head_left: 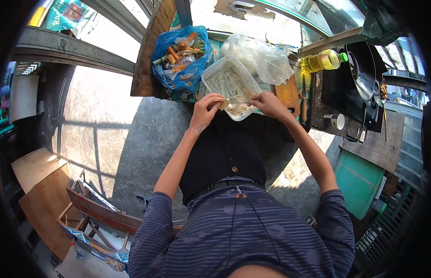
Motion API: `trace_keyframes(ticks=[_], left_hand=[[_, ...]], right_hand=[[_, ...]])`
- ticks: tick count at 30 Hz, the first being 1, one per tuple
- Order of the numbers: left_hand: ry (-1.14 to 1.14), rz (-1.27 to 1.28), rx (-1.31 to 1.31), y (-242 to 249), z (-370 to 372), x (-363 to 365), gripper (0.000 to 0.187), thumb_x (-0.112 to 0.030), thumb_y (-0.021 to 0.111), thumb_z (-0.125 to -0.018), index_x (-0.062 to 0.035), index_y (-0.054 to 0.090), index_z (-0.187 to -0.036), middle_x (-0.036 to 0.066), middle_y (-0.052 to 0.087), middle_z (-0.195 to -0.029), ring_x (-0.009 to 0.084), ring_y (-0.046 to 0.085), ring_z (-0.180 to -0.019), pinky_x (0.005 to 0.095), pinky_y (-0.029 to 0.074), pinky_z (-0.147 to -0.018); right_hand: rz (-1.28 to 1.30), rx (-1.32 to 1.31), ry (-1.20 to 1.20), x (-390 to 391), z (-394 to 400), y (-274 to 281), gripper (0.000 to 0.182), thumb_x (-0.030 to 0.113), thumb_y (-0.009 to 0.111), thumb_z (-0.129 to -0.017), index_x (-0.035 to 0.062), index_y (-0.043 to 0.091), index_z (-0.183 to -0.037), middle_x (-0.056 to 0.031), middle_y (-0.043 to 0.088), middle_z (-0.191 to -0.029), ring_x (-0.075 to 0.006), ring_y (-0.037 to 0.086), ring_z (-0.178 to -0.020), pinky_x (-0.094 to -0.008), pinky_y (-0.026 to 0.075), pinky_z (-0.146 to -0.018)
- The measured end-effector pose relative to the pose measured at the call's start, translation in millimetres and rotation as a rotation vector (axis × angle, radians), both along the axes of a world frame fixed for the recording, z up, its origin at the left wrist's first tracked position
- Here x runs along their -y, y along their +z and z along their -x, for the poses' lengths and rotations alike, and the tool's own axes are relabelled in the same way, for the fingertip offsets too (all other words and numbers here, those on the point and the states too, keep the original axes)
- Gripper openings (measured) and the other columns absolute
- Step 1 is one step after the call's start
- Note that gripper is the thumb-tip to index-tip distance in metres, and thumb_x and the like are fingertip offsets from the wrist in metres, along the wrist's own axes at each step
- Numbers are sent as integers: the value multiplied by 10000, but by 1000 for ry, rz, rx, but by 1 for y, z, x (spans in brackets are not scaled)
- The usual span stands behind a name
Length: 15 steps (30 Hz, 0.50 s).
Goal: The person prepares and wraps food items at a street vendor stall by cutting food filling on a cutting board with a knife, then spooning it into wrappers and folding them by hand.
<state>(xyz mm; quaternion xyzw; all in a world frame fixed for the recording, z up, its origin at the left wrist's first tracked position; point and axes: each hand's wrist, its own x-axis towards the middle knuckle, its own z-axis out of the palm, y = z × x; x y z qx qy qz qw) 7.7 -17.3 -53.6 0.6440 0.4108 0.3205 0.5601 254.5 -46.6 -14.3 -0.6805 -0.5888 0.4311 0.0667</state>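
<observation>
My left hand (207, 110) pinches a small, flat, pale wrapper (224, 104) over the near left side of a clear plastic container (218, 78). At the container's near right edge is my right hand (267, 104), its fingers closed on something I cannot make out. Inside the container, a pale, wet mixture (239, 110) lies toward the near end, with smears on the bottom. A blue plastic bag (207, 51) holding orange and pale scraps (180, 54) stands to the left. White translucent plastic bags (271, 65) lie behind and to the right of the container.
A wooden cutting board (287, 96) and a knife (304, 103) are right of my right hand. Farther right are a yellow oil bottle (319, 62), a pan (363, 65) and a white cup (337, 121). A wooden chair (102, 211) stands at lower left.
</observation>
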Motion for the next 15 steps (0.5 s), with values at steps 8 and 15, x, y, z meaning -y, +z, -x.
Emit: trace_keyframes(ticks=[8,15], left_hand=[[181,315,148,-3,9,4,248,-178,553,-948,36,653,-1021,39,650,-991,86,572,-864,241,464,-771],[53,779,365,57,-4,-10,358,-248,508,-961,31,559,-1180,108,636,-1087,168,622,-973,313,511,-863]], right_hand=[[248,-616,-322,20,-40,36,219,232,468,-968,47,584,-998,52,435,-692,-47,348,-566,-212,310,-531],[-91,-535,-407,45,-25,69,201,249,448,-991,62,517,-966,41,416,-750,-43,358,-728,-194,306,-659]])
